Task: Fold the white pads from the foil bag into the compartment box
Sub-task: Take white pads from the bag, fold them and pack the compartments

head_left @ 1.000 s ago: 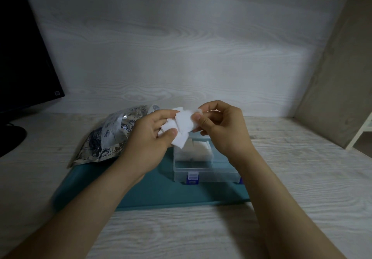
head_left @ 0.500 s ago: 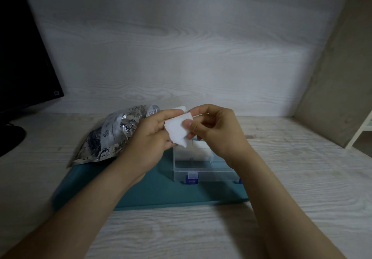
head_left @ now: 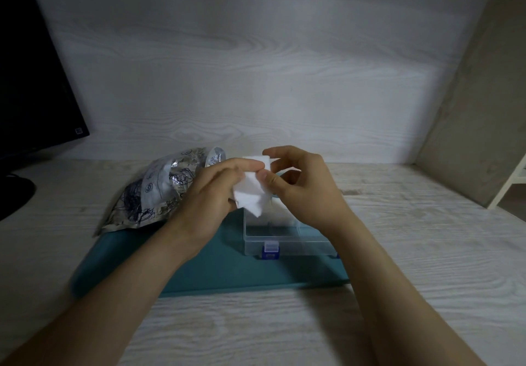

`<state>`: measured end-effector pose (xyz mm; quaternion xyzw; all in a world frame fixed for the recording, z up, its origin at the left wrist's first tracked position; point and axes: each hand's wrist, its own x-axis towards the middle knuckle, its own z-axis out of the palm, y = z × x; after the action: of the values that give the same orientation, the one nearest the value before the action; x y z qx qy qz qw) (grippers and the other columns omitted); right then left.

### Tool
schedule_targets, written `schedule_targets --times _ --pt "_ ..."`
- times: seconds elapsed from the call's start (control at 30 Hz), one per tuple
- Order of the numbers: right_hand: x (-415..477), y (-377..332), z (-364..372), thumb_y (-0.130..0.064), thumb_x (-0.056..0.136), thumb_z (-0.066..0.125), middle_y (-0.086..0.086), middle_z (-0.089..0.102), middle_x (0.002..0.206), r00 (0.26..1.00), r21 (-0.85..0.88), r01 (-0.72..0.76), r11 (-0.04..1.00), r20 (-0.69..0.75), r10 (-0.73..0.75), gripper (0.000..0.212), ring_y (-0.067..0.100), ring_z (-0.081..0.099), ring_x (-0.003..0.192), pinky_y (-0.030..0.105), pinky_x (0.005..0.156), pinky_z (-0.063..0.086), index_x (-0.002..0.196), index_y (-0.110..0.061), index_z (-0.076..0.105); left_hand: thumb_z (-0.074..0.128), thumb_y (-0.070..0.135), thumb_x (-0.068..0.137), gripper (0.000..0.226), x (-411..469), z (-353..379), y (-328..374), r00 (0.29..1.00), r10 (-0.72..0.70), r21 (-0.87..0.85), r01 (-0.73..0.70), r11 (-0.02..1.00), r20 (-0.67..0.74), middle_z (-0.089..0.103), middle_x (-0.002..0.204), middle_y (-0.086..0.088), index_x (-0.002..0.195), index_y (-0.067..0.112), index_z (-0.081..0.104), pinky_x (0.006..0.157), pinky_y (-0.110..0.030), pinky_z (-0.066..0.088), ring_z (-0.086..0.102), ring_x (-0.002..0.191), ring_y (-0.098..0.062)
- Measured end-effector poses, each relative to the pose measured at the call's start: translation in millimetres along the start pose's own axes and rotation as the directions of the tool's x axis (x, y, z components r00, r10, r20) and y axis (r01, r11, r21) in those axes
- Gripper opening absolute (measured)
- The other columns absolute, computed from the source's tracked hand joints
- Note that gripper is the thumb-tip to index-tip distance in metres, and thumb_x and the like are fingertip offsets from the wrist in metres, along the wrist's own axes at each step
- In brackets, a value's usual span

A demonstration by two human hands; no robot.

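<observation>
Head view showed the left grip and right grip both pinching one white pad above the clear compartment box, foil bag lying just left.

You work with both hands bare: your left hand and your right hand alike. Your left forearm and right forearm are uncovered down to the lower edge of view. Your right thumb shows a short, plain nail.

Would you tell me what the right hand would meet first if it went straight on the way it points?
Beyond the white pad it pinches, the right hand would probably meet the left hand first; the foil bag lies further on, though depth is unclear.
</observation>
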<state>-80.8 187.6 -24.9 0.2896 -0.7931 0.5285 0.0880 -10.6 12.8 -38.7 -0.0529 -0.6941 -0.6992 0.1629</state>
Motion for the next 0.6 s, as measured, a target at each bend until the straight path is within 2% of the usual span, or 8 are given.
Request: schedule_targets --times 0.1,0.13,0.23,0.3,0.4,0.53,0.6 --pt "0.2 0.6 1.5 -0.027 0.095 0.078 -0.002 0.073 0.096 1.0 -0.012 0.013 1.0 -0.024 -0.013 0.034 0.017 0.074 0.075 0.04 0.075 0.065 0.127 -0.023 0.069 0.064 0.024 0.104 0.02 -2.0 0.5 1.4 0.997 0.062 0.09 -0.065 0.994 0.035 0.078 0.116 -0.003 0.118 0.019 0.078 0.106 -0.058 0.054 0.072 0.115 -0.028" --pt "0.3 0.3 1.3 -0.027 0.096 0.076 -0.002 0.073 0.097 1.0 -0.005 0.006 1.0 -0.025 -0.006 0.033 0.016 0.074 0.077 0.038 0.075 0.064 0.128 -0.024 0.068 0.071 0.017 0.1 0.021 -2.0 0.2 0.1 0.994 0.098 0.153 -0.103 0.983 0.04 0.078 0.116 0.003 0.12 0.022 0.076 0.105 -0.054 0.056 0.073 0.112 -0.023" --pt "-0.6 -3.4 -0.3 -0.027 0.103 0.067 0.001 0.074 0.099 0.997 0.042 -0.071 0.997 0.007 0.071 0.025 0.013 0.074 0.076 0.03 0.071 0.061 0.126 -0.019 0.069 0.075 -0.005 0.09 0.048 -1.0 -2.8 -6.0 0.989 0.141 0.281 -0.147 0.948 0.042 0.075 0.12 0.013 0.122 0.031 0.073 0.103 -0.049 0.057 0.071 0.114 -0.014" --pt "-1.6 -5.7 -1.1 -0.024 0.106 0.062 0.002 0.075 0.094 0.99 0.112 -0.134 0.985 0.059 0.128 0.019 0.012 0.071 0.071 0.027 0.068 0.059 0.116 -0.014 0.074 0.076 -0.007 0.088 0.051 -0.4 -5.1 -6.9 0.987 0.153 0.324 -0.16 0.933 0.047 0.073 0.12 0.013 0.117 0.035 0.07 0.104 -0.049 0.056 0.068 0.117 -0.012" --pt "-2.8 -6.4 -2.8 -0.022 0.104 0.065 0.007 0.076 0.087 0.982 0.194 -0.175 0.965 0.11 0.156 0.018 0.015 0.07 0.074 0.027 0.071 0.059 0.1 -0.009 0.079 0.076 -0.006 0.087 0.049 1.5 -7.5 -8.7 0.983 0.175 0.369 -0.182 0.912 0.052 0.071 0.113 0.008 0.11 0.036 0.063 0.096 -0.054 0.058 0.07 0.107 -0.019" --pt "-2.0 -8.0 -4.4 -0.02 0.102 0.067 0.014 0.076 0.09 0.985 0.267 -0.17 0.949 0.008 0.174 0.018 0.015 0.067 0.077 0.028 0.073 0.057 0.096 -0.009 0.08 0.077 -0.004 0.088 0.048 2.6 -7.3 -12.0 0.981 0.193 0.395 -0.184 0.9 0.015 0.069 0.112 0.013 0.106 0.039 0.063 0.094 -0.047 0.057 0.069 0.104 -0.017" --pt "-0.2 -7.2 -6.6 -0.015 0.102 0.065 0.011 0.073 0.079 0.981 0.326 -0.142 0.935 -0.083 0.177 0.019 0.015 0.065 0.073 0.031 0.072 0.057 0.092 -0.006 0.078 0.077 -0.003 0.088 0.046 3.2 -7.2 -13.3 0.984 0.177 0.376 -0.158 0.913 -0.015 0.071 0.112 0.009 0.106 0.038 0.063 0.09 -0.042 0.058 0.07 0.1 -0.018"
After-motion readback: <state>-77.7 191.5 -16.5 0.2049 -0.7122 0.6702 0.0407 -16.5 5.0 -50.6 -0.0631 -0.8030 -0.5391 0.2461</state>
